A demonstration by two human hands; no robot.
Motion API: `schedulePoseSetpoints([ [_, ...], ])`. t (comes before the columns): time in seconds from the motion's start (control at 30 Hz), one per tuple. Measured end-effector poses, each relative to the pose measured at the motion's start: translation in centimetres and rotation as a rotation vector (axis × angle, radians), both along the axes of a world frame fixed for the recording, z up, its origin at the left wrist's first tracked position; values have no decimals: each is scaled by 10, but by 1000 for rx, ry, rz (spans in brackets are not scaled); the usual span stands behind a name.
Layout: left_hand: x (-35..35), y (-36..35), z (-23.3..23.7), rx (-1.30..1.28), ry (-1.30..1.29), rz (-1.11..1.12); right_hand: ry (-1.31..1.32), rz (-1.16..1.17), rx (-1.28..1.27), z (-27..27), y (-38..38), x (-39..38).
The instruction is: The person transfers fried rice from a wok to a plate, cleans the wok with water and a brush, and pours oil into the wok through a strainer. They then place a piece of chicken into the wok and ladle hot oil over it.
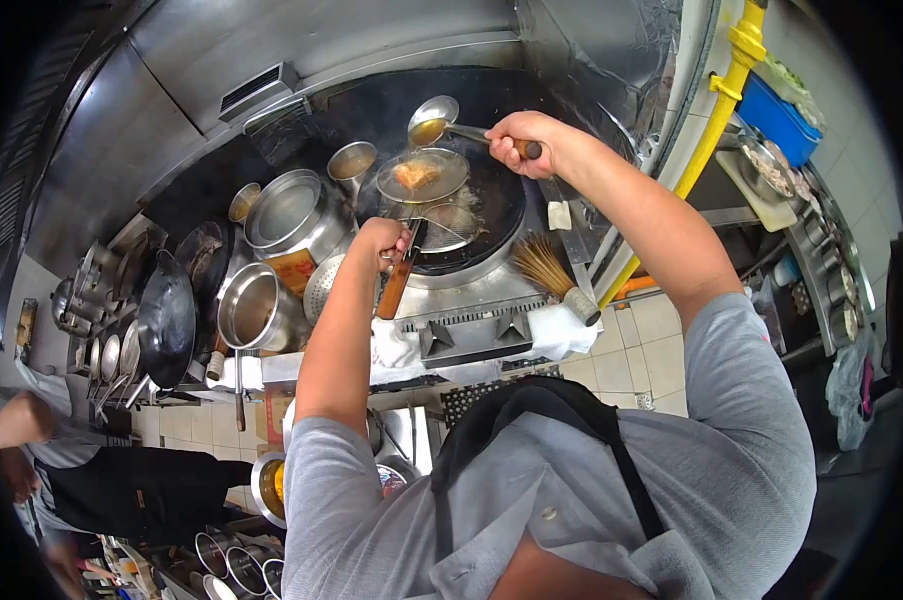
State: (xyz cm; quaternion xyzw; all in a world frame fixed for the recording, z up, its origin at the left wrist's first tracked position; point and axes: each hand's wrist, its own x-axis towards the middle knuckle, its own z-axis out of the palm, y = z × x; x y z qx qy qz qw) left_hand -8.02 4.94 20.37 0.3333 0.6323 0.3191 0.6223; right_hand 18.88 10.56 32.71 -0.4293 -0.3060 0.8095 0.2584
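Holding ladle [434, 118] at far wok [502, 215] rim, right hand [517, 135]; left hand [384, 240] grips strainer [422, 178].

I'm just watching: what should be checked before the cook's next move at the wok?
1. Right hand closed on the ladle handle: ok.
2. Ladle bowl level, liquid inside: ok.
3. Left hand closed on the strainer handle: ok.
4. Strainer over the wok, food piece inside: ok.
5. Heat of the wok: cannot tell.
6. Bamboo brush beside the wok, away from both hands: ok.
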Motion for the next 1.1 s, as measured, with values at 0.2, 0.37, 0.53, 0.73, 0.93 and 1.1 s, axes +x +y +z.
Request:
schedulePoseSetpoints([
  [0.2, 3, -4, 3, 1, 11, -1, -70, 6, 57, -9, -8, -6],
  [0.37, 4, -4, 5, 17, 7, 4, -117, 20, 85, -16, -17, -13],
  [0.53, 0, -10, 9, 31, 68, 21, -265, 7, 221, -17, -32, -14],
  [0.73, -20, -20, 5, 14, 4, 16, -592, 15, 700, -22, -41, -3],
  [0.93, -40, -32, 6, 85, 111, 66, -1200, 119, 1066, -74, -10, 4],
  [1.1, -54, -55, 32, 46, 380, 4, -1329, 16, 970, -146, 1, 0],
])
